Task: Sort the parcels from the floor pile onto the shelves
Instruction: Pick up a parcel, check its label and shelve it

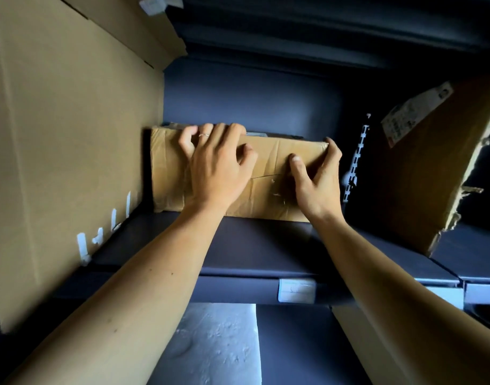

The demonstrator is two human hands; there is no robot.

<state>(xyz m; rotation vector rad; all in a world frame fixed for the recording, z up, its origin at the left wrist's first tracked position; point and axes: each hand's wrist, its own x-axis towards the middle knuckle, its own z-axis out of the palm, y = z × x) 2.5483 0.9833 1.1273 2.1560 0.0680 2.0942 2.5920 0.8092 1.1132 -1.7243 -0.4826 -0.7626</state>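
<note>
Dark shelf (266, 245) before us, white label holder (296, 290) on its front lip. Our left hand (219, 168) curls fingers over parcel (269, 162) top edge; our right hand (316, 182) pinches its right corner, thumb on front. Parcel sits on shelf, just beside big box (66, 134) at left; torn box (421, 176) at right.

Brown cardboard parcel (266, 162): oblong, creased, clear tape across seams. Lies flat on dark shelf (266, 245), long face forward, set back from front edge. Left end just beside tall plain carton (66, 134). Torn, labelled carton (421, 176) leans at right, apart.
</note>
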